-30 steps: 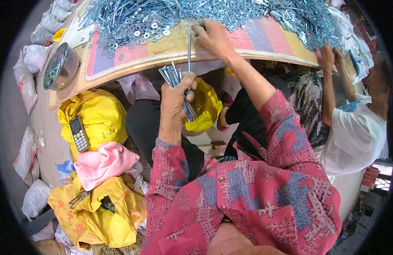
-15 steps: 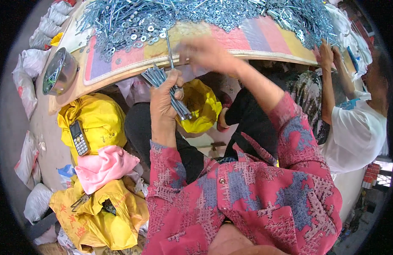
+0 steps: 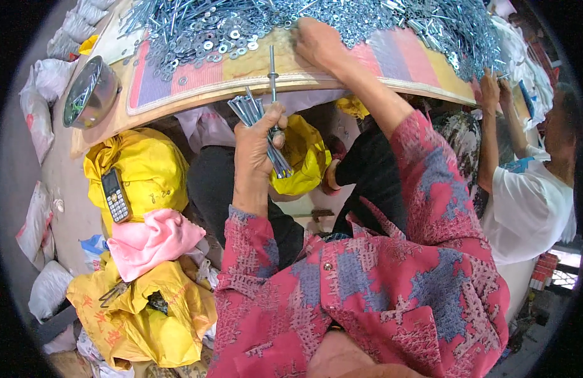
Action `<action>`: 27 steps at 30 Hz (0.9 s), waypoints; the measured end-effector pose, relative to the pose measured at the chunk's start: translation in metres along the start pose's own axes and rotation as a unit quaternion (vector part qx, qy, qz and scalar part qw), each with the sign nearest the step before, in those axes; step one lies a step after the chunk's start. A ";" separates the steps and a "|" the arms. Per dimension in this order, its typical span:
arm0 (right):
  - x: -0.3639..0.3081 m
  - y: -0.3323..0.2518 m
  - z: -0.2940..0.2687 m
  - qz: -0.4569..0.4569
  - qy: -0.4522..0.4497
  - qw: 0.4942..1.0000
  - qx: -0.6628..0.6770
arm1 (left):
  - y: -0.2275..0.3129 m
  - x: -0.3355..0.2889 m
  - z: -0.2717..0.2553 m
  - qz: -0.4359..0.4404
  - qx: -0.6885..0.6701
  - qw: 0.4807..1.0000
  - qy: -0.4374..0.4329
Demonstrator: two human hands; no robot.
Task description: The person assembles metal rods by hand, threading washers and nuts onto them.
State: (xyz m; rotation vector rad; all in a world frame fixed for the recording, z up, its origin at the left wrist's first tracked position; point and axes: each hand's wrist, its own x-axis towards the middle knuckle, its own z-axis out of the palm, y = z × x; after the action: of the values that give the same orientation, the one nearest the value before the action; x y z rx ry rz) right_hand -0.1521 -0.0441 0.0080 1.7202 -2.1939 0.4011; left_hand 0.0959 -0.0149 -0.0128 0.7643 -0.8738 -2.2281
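My left hand [image 3: 258, 140] is closed around a bundle of long metal bolts [image 3: 246, 108], whose lower ends stick out below the fist. One bolt [image 3: 272, 60] stands upright above the thumb and finger, with a washer [image 3: 273, 75] around its shaft. Farther up and to the right, my right hand [image 3: 321, 45] is at the near edge of the pile of metal hardware [image 3: 342, 16]. Its fingers are curled down among the small nuts and washers; the fingertips and anything between them are hidden. Loose washers [image 3: 231, 45] lie left of it.
A striped mat [image 3: 203, 79] covers the wooden table. A metal bowl [image 3: 105, 91] with bolts stands at its left. Below are an open yellow bag [image 3: 310, 160], yellow sacks, a phone [image 3: 115, 198] and a pink cloth [image 3: 154, 242]. Another person [image 3: 531, 201] works at the right.
My right hand has moved from beside the upright bolt up to the pile. A washer now shows on that bolt. My left hand appears slightly farther right with its bundle.
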 end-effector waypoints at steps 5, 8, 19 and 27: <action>-0.012 0.002 -0.012 0.094 0.128 0.970 0.182 | -0.001 -0.001 0.005 0.012 0.001 1.000 -0.001; 0.000 -0.009 -0.008 0.021 0.148 0.985 0.090 | -0.004 -0.003 0.010 -0.003 0.028 1.000 -0.014; -0.015 -0.005 -0.014 0.091 0.079 0.985 0.121 | -0.007 0.001 0.009 -0.007 0.041 0.999 -0.005; -0.055 -0.030 -0.046 0.226 0.036 0.704 0.672 | -0.017 0.004 0.018 -0.004 0.062 0.997 -0.047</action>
State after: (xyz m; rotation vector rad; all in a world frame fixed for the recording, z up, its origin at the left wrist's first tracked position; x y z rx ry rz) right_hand -0.1075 0.0163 0.0277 1.3885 -2.2595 2.6397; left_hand 0.0753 -0.0005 -0.0154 0.7254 -1.0631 -2.2481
